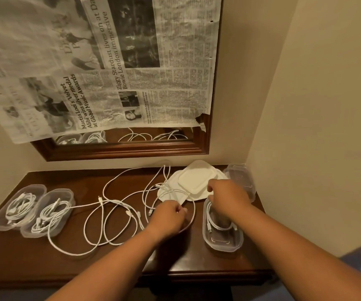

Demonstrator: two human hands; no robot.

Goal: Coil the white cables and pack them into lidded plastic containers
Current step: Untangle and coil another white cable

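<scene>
Several loose white cables point(114, 211) sprawl over the middle of the dark wooden table point(45, 263). My left hand point(170, 216) pinches one white cable that loops around it toward the lids. My right hand point(227, 194) hovers over the white lids point(194, 179), fingers curled; whether it grips the cable or a lid edge is unclear. Below it a clear container point(223, 231) holds one coiled cable. Two clear containers at the left, one point(19, 209) beside the other point(49, 213), each hold coiled cables, without lids.
An empty clear container point(240, 177) stands at the back right corner against the wall. A wood-framed mirror point(123, 148) covered with newspaper hangs above the table's back edge. Walls close the table in at the left, back and right.
</scene>
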